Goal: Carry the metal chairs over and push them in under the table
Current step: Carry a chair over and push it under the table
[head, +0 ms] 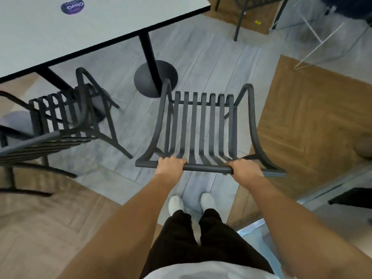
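Both hands are clamping the top rail of the black metal slat chair [198,125]: my left hand [170,165] is wrapping the rail left of centre, my right hand [244,169] is wrapping it nearer the right end, fingers curling over the bar on each side. I'm standing right behind the chair, my white shoes [175,204] showing on the grey floor below the rail.

The chair is facing the surface [80,37], seat front pointing at the round black pedestal base [156,77], but it's sitting out in the open, not yet under the top edge. I can't tell whether its legs are touching the floor or I'm lifting it. A second metal chair [60,121] is standing to the left, partly tucked beside the other pedestal leg, angled a bit. A round purple sticker [72,6] is lying on the surface top. More chair legs and a wire-frame stool are showing far top right.

Step in hand, I'm judging: the carrying is about finished and the pushing-in is starting for this chair. Next move is calling for steering it forward and slightly left so the seat is sliding under the edge, keeping the front legs off the pedestal base and the armrests below the top.
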### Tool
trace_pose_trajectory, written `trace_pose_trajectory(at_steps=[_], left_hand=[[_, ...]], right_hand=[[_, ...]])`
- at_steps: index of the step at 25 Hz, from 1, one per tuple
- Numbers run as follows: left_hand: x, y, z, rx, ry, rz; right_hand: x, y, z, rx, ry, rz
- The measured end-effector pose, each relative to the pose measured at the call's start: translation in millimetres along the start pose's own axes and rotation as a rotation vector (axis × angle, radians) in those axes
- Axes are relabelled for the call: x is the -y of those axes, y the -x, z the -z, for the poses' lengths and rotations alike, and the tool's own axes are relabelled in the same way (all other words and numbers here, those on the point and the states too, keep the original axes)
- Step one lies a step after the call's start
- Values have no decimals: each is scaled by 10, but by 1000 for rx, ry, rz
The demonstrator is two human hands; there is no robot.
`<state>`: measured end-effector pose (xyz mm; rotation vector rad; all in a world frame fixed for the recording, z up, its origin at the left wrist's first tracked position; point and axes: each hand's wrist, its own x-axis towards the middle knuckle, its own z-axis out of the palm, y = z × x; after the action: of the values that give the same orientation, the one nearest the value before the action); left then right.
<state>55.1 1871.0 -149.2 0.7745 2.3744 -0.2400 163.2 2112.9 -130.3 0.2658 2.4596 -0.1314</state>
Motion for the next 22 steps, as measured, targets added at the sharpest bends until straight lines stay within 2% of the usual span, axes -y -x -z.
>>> trace_pose_trajectory(at_steps=[12,22], left_hand=[[179,610,-414,32,294,313],[289,449,-218,1,293,394]], right_hand=[[450,-300,195,31,215,283],[451,-616,366,-25,233,357]])
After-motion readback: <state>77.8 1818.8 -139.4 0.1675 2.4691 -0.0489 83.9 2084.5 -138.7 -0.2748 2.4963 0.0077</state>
